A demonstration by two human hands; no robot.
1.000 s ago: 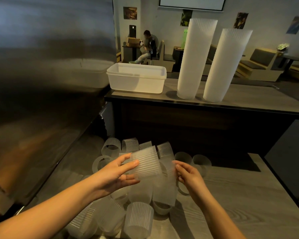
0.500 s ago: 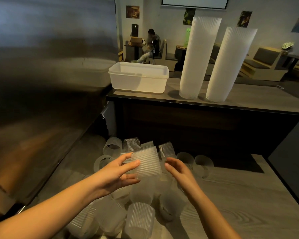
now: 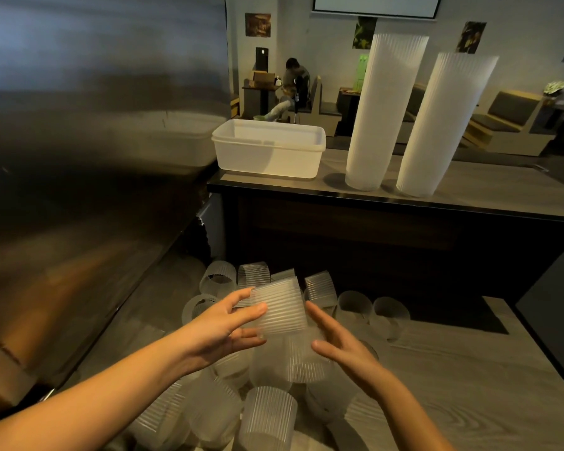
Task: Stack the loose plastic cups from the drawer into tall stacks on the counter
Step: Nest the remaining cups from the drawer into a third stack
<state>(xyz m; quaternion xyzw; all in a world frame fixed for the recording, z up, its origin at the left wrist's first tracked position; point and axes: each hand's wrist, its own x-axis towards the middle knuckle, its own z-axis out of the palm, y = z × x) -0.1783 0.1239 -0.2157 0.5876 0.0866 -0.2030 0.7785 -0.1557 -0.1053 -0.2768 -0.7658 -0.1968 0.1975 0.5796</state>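
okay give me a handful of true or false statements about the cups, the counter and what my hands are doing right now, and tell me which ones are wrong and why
1. Two tall cup stacks stand on the counter. True.
2. The left hand holds a ribbed cup on its side. True.
3. The white tub stands to the right of the tall stacks. False: it stands to their left.
4. The right hand is clamped around a cup. False: it is open, fingers spread, beside the held cup.
5. Loose cups lie jumbled below the hands. True.
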